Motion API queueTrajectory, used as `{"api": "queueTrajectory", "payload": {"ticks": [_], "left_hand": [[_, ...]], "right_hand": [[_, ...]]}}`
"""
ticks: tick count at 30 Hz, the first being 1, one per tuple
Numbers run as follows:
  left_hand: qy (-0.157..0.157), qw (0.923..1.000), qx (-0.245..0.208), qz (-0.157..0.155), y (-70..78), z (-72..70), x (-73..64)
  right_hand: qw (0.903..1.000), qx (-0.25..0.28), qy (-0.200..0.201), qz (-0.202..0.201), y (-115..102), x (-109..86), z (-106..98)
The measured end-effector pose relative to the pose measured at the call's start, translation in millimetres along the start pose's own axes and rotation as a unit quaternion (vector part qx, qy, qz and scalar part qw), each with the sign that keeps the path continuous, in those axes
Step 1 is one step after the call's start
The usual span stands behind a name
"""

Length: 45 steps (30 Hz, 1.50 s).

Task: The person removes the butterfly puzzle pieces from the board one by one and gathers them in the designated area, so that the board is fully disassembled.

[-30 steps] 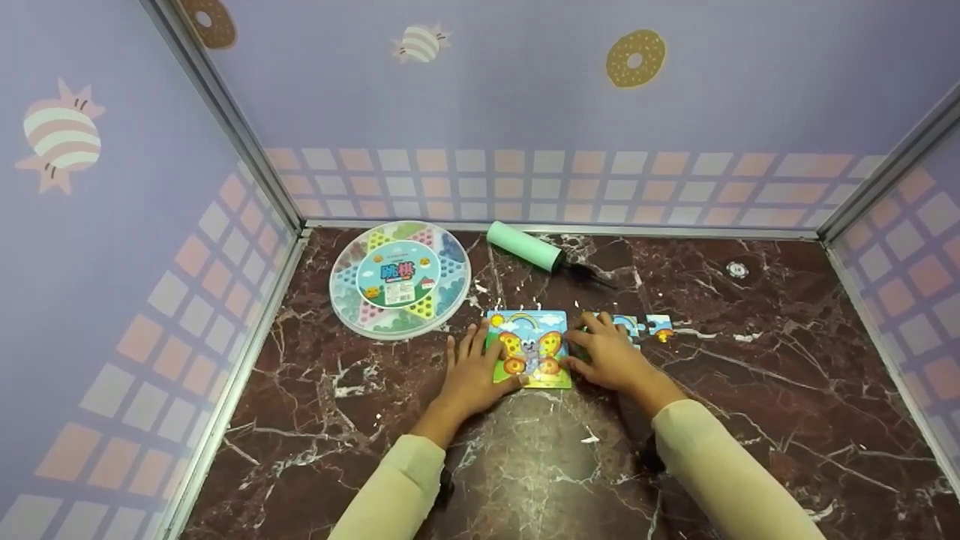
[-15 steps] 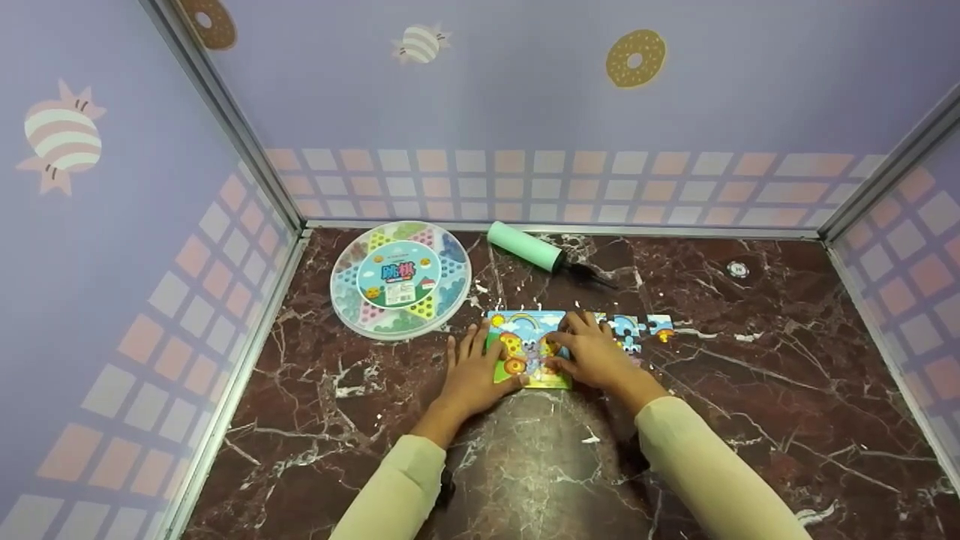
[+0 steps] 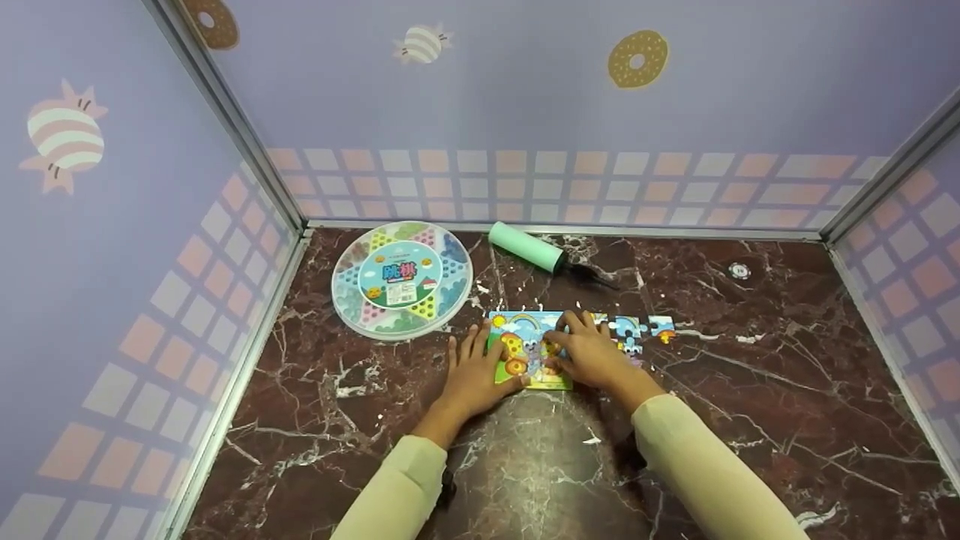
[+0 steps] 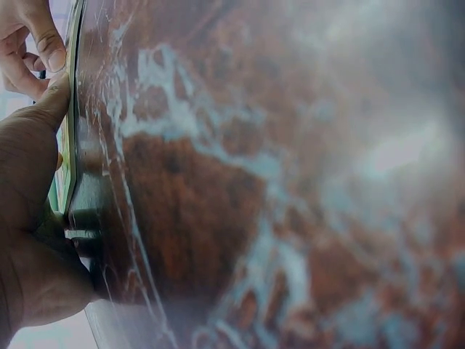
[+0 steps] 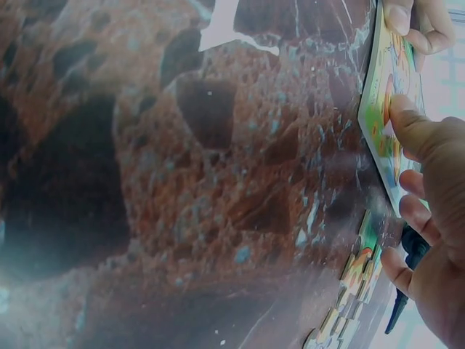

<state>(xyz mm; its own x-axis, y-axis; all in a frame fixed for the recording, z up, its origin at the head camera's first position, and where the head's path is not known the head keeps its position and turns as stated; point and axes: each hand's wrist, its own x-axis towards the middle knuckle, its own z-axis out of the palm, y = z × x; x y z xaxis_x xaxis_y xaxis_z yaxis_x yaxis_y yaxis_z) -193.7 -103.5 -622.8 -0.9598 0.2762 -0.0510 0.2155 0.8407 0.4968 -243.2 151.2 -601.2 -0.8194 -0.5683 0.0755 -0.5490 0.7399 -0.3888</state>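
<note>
A butterfly puzzle (image 3: 532, 345) lies flat on the marbled surface (image 3: 315, 420). The left hand (image 3: 472, 375) rests along its left edge, grip released; the right hand (image 3: 598, 357) touches its right half, though whether that grip pinches anything I cannot tell. Loose pieces (image 3: 626, 325) lie beside that hand, a round game board (image 3: 400, 281) farther left

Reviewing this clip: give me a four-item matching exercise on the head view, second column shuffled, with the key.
Things:
1. puzzle
2. disc
3. pump
4. chip

Places or colours:
A. mint green with a black end
B. furthest right of the four
C. between left hand and right hand
D. furthest left of the four

Pairs: 1-C, 2-D, 3-A, 4-B
</note>
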Motion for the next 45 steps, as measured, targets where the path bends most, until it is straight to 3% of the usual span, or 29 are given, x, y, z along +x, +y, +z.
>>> {"api": "queueTrajectory", "payload": {"ticks": [13, 19, 27, 36, 45], "left_hand": [[0.005, 0.9998, -0.021, 0.005, -3.1, 2.2, 0.8], [0.013, 0.9995, -0.026, 0.008, -11.8, 11.9, 4.8], [0.022, 0.9996, -0.015, 0.009, -17.9, 20.2, 8.0], [0.016, 0.9997, -0.016, 0.005, -14.1, 16.4, 7.0], [0.005, 0.9998, -0.016, 0.004, -7.0, 7.1, 4.1]], "right_hand": [[0.9994, 0.010, -0.018, 0.026, -4, 3.7, 0], [0.9988, 0.009, -0.024, 0.042, -6, 5.7, 0], [0.9996, 0.001, -0.004, 0.028, -5, 4.6, 1], [0.9998, 0.005, 0.002, 0.019, -5, 3.8, 0], [0.9995, -0.031, 0.008, 0.005, -8, 4.1, 0]]}}
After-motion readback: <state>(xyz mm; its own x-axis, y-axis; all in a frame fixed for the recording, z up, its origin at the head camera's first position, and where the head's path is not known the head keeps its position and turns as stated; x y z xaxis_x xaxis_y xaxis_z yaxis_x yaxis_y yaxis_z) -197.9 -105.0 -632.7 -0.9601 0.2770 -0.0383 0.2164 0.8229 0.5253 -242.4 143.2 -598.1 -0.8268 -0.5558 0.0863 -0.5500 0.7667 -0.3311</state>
